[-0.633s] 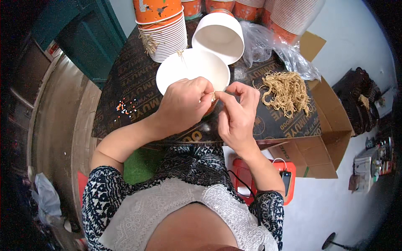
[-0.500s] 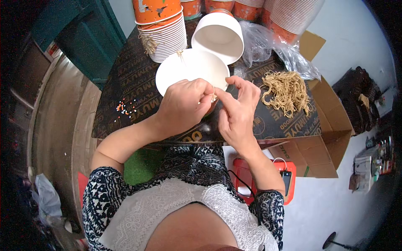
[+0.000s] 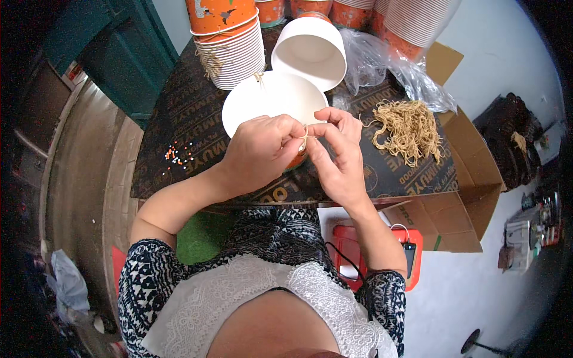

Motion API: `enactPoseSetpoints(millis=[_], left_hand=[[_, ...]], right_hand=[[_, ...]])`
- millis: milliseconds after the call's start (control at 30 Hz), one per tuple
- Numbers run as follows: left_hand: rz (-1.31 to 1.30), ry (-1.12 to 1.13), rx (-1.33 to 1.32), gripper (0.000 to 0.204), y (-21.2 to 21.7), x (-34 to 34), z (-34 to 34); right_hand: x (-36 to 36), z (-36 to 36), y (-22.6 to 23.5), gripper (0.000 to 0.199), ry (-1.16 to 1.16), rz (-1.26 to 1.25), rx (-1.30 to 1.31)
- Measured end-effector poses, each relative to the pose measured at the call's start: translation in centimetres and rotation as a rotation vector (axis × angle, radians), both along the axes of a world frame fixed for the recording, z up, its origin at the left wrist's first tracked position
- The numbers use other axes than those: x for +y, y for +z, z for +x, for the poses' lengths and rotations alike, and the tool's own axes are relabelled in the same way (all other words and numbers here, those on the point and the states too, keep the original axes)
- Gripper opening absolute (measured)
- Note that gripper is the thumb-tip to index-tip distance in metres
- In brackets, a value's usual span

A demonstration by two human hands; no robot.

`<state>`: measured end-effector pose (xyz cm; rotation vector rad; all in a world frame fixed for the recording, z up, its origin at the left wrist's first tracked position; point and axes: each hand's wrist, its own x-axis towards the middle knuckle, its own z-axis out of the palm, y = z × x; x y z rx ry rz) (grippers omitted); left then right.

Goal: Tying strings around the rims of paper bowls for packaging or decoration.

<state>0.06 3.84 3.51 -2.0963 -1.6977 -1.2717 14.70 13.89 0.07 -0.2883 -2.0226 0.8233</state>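
String (image 3: 305, 136) at frame centre, pinched between fingers of left hand (image 3: 262, 149) and right hand (image 3: 337, 158), over white cup (image 3: 268, 101) on desk (image 3: 185, 125).

We're over a dark printed board (image 3: 197, 125). Under our hands sits a white paper bowl (image 3: 262, 104), another bowl (image 3: 310, 51) tipped just beyond it, a tan string heap (image 3: 412, 128) to their right, tiny orange beads (image 3: 178, 154) to their left.
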Motion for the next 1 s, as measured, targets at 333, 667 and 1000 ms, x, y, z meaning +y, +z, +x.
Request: enactPoseSetpoints(millis=[333,667,1000], left_hand=[[-0.395,-0.044,-0.417,0.011,1.5,-0.5,-0.6],[-0.364,0.151,-0.278,0.011,1.9,0.2,-0.6],[-0.238,-0.178,-0.328,0.005,1.8,0.4,-1.0]], right_hand=[[-1.4,0.1,-0.4,0.019,-0.238,0.404,0.155],[-1.7,1.1,-1.0,0.021,-0.086,0.496,0.130],[-1.7,0.2,0.2,0.002,0.232,-0.582,0.170]])
